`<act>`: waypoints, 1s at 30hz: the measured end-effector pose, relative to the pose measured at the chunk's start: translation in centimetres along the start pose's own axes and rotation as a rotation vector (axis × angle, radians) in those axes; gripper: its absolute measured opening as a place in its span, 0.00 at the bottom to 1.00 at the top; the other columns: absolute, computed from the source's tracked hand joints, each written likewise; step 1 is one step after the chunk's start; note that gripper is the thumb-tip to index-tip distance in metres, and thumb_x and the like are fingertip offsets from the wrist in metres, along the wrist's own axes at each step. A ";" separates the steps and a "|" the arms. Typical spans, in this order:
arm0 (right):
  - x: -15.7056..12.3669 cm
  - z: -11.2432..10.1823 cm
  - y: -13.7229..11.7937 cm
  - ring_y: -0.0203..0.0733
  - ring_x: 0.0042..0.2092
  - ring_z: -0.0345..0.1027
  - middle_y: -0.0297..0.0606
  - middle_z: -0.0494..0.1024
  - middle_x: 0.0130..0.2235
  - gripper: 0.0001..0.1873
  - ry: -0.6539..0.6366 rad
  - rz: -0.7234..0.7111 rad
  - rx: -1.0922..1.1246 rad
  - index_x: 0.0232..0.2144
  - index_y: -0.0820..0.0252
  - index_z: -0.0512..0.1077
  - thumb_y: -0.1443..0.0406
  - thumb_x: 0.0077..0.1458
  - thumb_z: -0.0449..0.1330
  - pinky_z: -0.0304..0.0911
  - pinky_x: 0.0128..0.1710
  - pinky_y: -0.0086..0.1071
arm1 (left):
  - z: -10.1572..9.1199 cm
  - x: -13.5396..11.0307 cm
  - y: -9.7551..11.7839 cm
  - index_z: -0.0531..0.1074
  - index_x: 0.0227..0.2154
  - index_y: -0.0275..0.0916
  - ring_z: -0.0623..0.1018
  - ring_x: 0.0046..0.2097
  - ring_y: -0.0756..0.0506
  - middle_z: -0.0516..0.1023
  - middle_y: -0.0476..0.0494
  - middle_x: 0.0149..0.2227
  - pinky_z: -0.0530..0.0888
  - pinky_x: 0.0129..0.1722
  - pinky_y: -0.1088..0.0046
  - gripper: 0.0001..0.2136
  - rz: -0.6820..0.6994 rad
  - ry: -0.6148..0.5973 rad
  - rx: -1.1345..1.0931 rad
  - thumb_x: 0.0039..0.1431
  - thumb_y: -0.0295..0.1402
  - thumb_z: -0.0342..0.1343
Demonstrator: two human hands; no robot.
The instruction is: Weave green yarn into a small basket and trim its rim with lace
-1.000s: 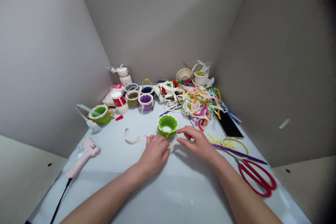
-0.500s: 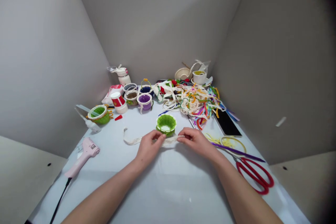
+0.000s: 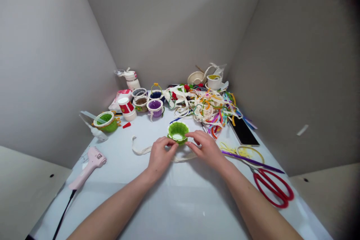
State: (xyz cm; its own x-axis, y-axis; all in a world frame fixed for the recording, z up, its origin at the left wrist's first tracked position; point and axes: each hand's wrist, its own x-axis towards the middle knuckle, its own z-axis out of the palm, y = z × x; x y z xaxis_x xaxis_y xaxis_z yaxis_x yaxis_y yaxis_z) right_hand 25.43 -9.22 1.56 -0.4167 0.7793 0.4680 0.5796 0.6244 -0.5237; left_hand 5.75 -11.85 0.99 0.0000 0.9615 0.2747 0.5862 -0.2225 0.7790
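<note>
A small green woven basket with a white rim stands upright at the middle of the table. My left hand is closed at the basket's front left edge, thumb and fingertips pinched there. My right hand is at the basket's right side, index finger and thumb apart, the index finger at the rim. A cream lace ribbon lies on the table and passes under my left hand. Its other part curves below the basket toward my right hand. Whether my left fingertips also pinch the ribbon is hidden.
At left lie a pink glue gun with its cord and another green basket. Small baskets and a red-and-white bottle stand behind. A tangled trim pile, a phone and red-handled scissors are at right.
My right hand has let go of the ribbon and moved up to the basket's side, its fingers spreading. The ribbon has dropped onto the table in front. My left hand has hardly moved.
</note>
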 end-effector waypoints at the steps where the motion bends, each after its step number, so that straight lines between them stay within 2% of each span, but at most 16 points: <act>1: 0.2 0.3 -0.2 0.42 0.35 0.67 0.39 0.75 0.32 0.10 -0.010 -0.028 -0.008 0.43 0.59 0.74 0.62 0.61 0.58 0.59 0.37 0.34 | -0.1 0.0 0.0 0.75 0.26 0.39 0.75 0.36 0.47 0.79 0.47 0.30 0.69 0.41 0.69 0.05 0.008 0.002 0.010 0.56 0.30 0.57; 8: 0.7 2.3 -0.5 0.41 0.36 0.67 0.38 0.75 0.31 0.07 0.008 -0.058 0.007 0.37 0.58 0.75 0.67 0.63 0.56 0.59 0.38 0.34 | -1.1 -0.3 0.2 0.74 0.30 0.40 0.73 0.39 0.45 0.78 0.46 0.33 0.67 0.43 0.67 0.06 0.125 0.001 0.196 0.61 0.32 0.55; 16: 0.5 2.2 -0.4 0.40 0.36 0.66 0.37 0.75 0.31 0.07 0.012 -0.054 0.024 0.36 0.59 0.75 0.69 0.61 0.57 0.58 0.38 0.34 | -1.3 -0.3 0.9 0.73 0.33 0.39 0.71 0.40 0.43 0.75 0.43 0.34 0.65 0.43 0.64 0.08 0.258 0.026 0.440 0.65 0.34 0.50; 19: 0.5 2.2 -0.4 0.40 0.36 0.66 0.37 0.75 0.32 0.07 0.005 -0.059 0.024 0.36 0.58 0.75 0.70 0.61 0.57 0.58 0.38 0.33 | -1.5 0.2 1.2 0.74 0.33 0.40 0.71 0.41 0.43 0.74 0.43 0.35 0.65 0.43 0.63 0.08 0.295 0.021 0.463 0.64 0.34 0.51; 21: 0.5 2.3 -0.4 0.40 0.36 0.66 0.37 0.75 0.31 0.07 0.001 -0.062 0.019 0.35 0.58 0.75 0.71 0.60 0.57 0.58 0.38 0.33 | -1.8 0.9 1.5 0.74 0.32 0.40 0.71 0.42 0.43 0.74 0.43 0.35 0.66 0.44 0.63 0.07 0.274 -0.009 0.421 0.63 0.33 0.52; 25: 0.6 2.3 -0.4 0.40 0.35 0.66 0.37 0.75 0.31 0.08 0.009 -0.060 0.012 0.35 0.58 0.76 0.71 0.60 0.56 0.58 0.37 0.33 | -2.3 2.7 1.9 0.74 0.28 0.40 0.72 0.42 0.44 0.73 0.45 0.34 0.68 0.45 0.65 0.04 0.142 -0.109 0.287 0.58 0.30 0.55; 30: 0.7 2.3 -0.4 0.40 0.35 0.66 0.38 0.75 0.30 0.09 0.035 -0.053 0.027 0.34 0.58 0.76 0.71 0.60 0.56 0.59 0.37 0.34 | -2.8 4.3 1.4 0.74 0.26 0.40 0.72 0.41 0.44 0.72 0.46 0.32 0.68 0.43 0.67 0.04 0.049 -0.179 0.278 0.54 0.30 0.56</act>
State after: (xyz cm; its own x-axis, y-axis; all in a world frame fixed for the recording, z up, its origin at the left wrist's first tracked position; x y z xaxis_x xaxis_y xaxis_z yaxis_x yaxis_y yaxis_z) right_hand 23.29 -8.80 0.43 -0.4213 0.7432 0.5198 0.5382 0.6662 -0.5163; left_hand 4.33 -8.44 4.87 0.1616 0.9693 0.1853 0.7806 -0.2404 0.5770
